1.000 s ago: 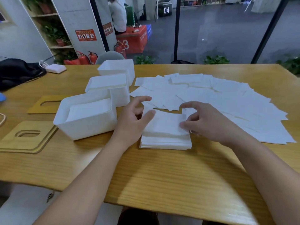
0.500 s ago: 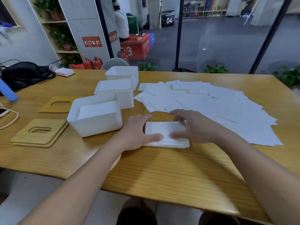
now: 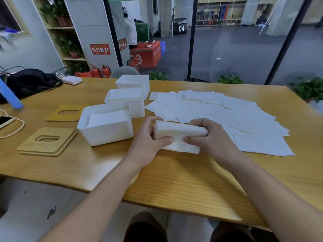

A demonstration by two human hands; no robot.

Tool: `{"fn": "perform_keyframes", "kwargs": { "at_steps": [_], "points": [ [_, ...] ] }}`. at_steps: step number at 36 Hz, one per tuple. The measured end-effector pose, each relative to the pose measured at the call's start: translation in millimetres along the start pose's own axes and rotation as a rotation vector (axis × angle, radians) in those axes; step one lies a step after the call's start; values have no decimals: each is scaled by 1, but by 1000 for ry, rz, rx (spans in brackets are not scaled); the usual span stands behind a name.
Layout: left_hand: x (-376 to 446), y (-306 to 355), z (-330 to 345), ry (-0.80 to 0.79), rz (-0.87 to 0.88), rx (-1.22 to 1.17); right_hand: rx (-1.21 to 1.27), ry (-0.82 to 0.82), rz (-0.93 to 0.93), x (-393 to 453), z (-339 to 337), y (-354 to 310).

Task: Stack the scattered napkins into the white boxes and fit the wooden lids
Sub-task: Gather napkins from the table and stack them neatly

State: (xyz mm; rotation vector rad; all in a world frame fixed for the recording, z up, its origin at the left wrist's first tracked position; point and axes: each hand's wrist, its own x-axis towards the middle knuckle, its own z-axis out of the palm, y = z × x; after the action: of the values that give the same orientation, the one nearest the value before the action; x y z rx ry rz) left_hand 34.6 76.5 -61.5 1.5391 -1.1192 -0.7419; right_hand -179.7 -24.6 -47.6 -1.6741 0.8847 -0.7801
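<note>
A thick stack of white napkins is lifted off the table, tilted, between both hands. My left hand grips its left end, thumb on top. My right hand grips its right end. Just left of it stands the nearest white box, holding napkins. Behind it a second white box is filled with napkins, and a third white box stands farther back. Scattered napkins cover the table to the right. Wooden lids lie stacked at the left, with another wooden lid behind them.
A phone with a looped cable lies at the far left edge, near a black bag and a white charger. The wooden table's front edge runs close to my body. A grey chair back rises behind the boxes.
The napkin stack lay flat on the table with both hands squaring it; now both hands grip its ends and have lifted it, tilted, beside the nearest box.
</note>
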Motion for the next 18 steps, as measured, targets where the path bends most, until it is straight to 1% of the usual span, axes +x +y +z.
{"fn": "perform_keyframes", "kwargs": {
  "at_steps": [2,4,6,9,13,18],
  "points": [
    [-6,5,5,55,28,-72,185,58,-11,-9,7,-1],
    [-13,12,10,51,43,-139,274,103,-50,-17,13,-5],
    [-19,15,12,35,51,-171,312,142,-69,-22,19,-8],
    [-26,8,12,41,23,-166,245,169,-86,-31,26,-1],
    [-35,-9,11,29,-52,-114,122,99,-4,-41,34,16],
    [-45,5,18,47,1,-136,82,130,-5,-42,38,8]
  ]
}}
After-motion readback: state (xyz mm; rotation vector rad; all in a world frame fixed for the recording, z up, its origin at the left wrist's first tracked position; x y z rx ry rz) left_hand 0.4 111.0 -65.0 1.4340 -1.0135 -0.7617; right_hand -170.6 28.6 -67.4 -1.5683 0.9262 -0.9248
